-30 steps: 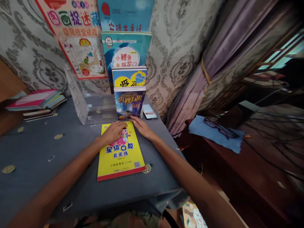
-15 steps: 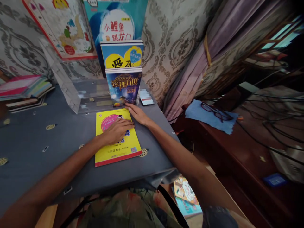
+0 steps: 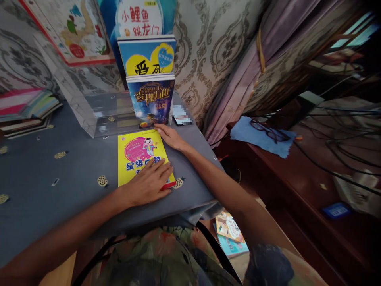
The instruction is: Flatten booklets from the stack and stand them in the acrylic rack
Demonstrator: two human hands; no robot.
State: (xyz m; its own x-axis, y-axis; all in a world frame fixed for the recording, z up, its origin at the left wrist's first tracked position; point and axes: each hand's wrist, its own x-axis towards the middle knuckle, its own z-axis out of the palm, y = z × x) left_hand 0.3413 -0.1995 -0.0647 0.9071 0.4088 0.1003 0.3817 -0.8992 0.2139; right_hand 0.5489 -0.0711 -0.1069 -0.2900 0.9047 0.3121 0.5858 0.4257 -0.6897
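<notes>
A yellow workbook (image 3: 126,145) with a pink circle and a cartoon figure lies flat on the table. My left hand (image 3: 150,180) rests palm down over its lower part, fingers stretched, hiding some of the cover. By the book's upper right corner lies my right hand (image 3: 171,137), fingers extended and holding nothing. Its fingertips are close to the bottom of a dark blue book (image 3: 151,99); whether they touch it I cannot tell. That book stands upright in a clear acrylic rack (image 3: 92,123), in front of a blue and yellow book (image 3: 149,55) and a teal picture book (image 3: 168,18).
A stack of books (image 3: 26,107) lies at the table's left. A phone (image 3: 180,115) sits behind the rack's right end. On the brown cabinet (image 3: 250,163) are a blue cloth (image 3: 258,137), glasses and cables. Books (image 3: 232,238) lie below the table's right edge.
My left hand has slid down the yellow workbook towards its near edge, uncovering the cartoon figure and more of the title. My right hand stays by the rack. The view has shifted slightly.
</notes>
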